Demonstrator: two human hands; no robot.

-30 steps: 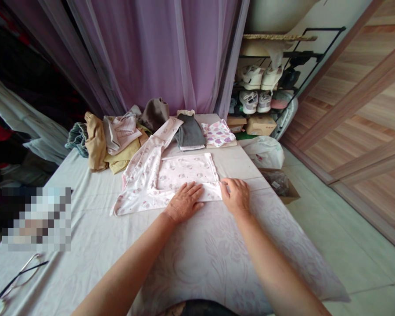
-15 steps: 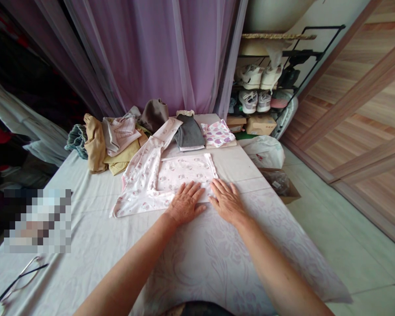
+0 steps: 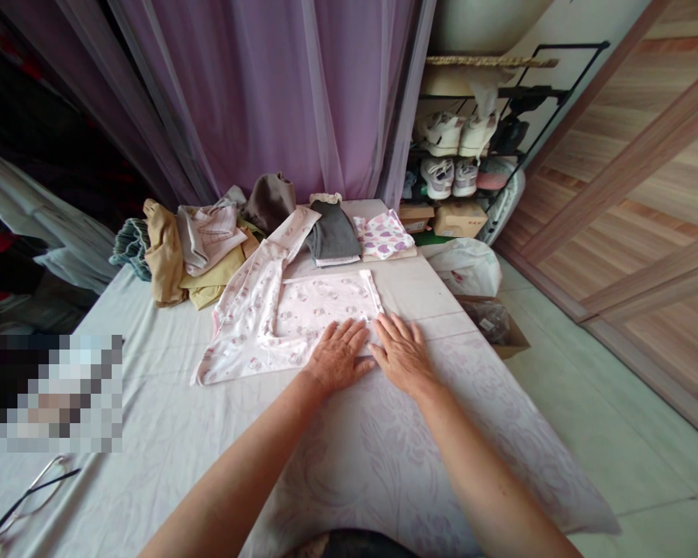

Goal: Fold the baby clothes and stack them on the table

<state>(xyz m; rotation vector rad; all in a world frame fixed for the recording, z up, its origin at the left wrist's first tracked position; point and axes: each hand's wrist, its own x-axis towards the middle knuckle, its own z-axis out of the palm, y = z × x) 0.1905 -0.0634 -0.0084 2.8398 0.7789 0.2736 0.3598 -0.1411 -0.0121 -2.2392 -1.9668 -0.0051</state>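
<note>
A pale pink long-sleeved shirt (image 3: 324, 301) with a small printed pattern lies partly folded on the bed sheet (image 3: 384, 457). One sleeve stretches away toward the back, and a folded part forms a rectangle on the right. My left hand (image 3: 340, 355) rests flat on the shirt's near edge, fingers spread. Beside it, my right hand (image 3: 404, 353) lies flat at the near right corner, its fingertips on the cloth and its palm on the sheet. Neither hand grips anything. The fabric under my fingers is hidden.
Behind the shirt are folded grey trousers (image 3: 333, 232) and a heart-patterned folded cloth (image 3: 384, 234). A pile of clothes (image 3: 203, 248) sits at the back left. Eyeglasses (image 3: 32, 496) lie at the near left. Beyond the right edge stand a shoe rack (image 3: 492, 93) and an open box (image 3: 515, 341).
My left hand has slid slightly right along the shirt's near edge, closer to my right hand. My right hand and the shirt stay nearly as they were.
</note>
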